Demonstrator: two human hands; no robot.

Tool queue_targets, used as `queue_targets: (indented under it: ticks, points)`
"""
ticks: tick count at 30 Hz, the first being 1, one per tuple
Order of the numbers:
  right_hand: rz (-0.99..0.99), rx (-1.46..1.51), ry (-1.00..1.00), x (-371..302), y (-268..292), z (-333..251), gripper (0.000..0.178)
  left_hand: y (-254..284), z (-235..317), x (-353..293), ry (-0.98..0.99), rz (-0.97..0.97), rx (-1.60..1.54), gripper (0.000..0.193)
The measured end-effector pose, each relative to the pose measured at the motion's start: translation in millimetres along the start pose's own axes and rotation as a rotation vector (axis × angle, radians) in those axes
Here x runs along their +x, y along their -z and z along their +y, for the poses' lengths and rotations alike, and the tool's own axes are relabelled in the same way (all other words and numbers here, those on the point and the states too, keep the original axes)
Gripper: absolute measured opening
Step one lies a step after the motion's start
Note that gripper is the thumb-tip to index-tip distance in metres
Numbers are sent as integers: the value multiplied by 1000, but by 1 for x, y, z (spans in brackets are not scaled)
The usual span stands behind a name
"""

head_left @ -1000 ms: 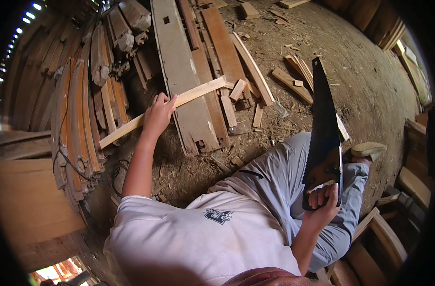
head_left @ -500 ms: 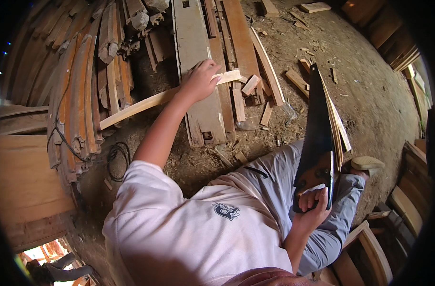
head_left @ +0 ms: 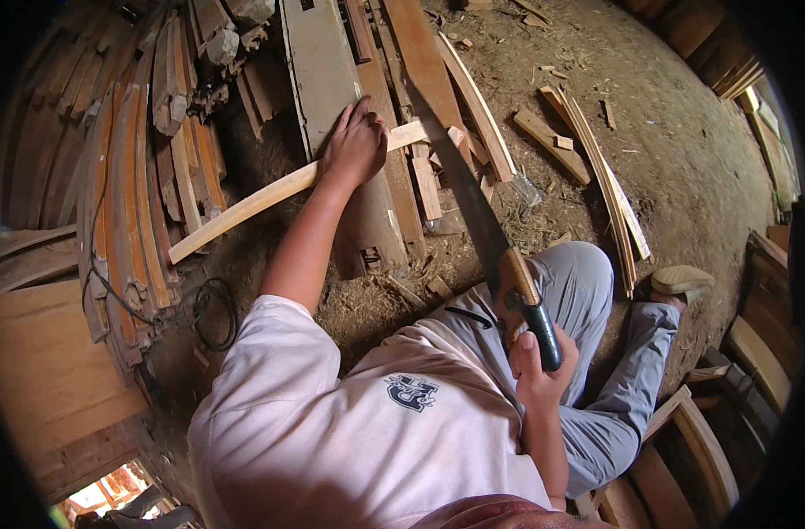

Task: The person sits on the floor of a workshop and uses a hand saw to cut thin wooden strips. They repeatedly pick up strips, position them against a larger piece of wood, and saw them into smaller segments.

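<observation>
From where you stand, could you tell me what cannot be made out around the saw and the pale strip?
Head view only:
- Saw teeth: too small.
- Pale strip beneath the left hand: covered by the palm.
- Saw handle's lower end: wrapped in the right hand.
- Right forearm's end: cut off by the lower edge.

Pale wood strip (head_left: 270, 198); dark saw blade (head_left: 460, 189); grey trousers (head_left: 614, 388); white shirt (head_left: 332, 441).
</observation>
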State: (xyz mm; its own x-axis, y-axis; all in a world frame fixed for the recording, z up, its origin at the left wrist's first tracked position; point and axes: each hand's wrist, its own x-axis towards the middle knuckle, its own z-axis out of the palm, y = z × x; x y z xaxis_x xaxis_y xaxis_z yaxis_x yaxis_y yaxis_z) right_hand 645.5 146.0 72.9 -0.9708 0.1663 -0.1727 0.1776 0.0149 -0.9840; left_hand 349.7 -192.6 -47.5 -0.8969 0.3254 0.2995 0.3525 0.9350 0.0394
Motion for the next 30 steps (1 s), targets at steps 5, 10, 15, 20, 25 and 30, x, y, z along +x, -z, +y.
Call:
queue_targets:
  ticks: [5, 10, 15, 20, 25, 30]
  points:
    - [-13, -166, 22, 8, -8, 7, 37, -5, -4, 2, -29, 21, 55, 28]
    - [-23, -154, 30, 9, -10, 9, 38, -12, -11, 0, -61, -51, 90, 26]
    - [-25, -202, 71, 6, -7, 6, 39, -15, -16, -1, -132, -32, 128, 14]
    - [-76, -252, 64, 2, -3, -2, 40, -2, -5, 0, -124, -136, 148, 12]
    - [9, -303, 196, -2, -4, -20, 44, 0, 7, -3, -154, -207, 198, 8]
    - [-4, -325, 189, -7, 1, -22, 45, 2, 12, -1, -142, -187, 178, 14]
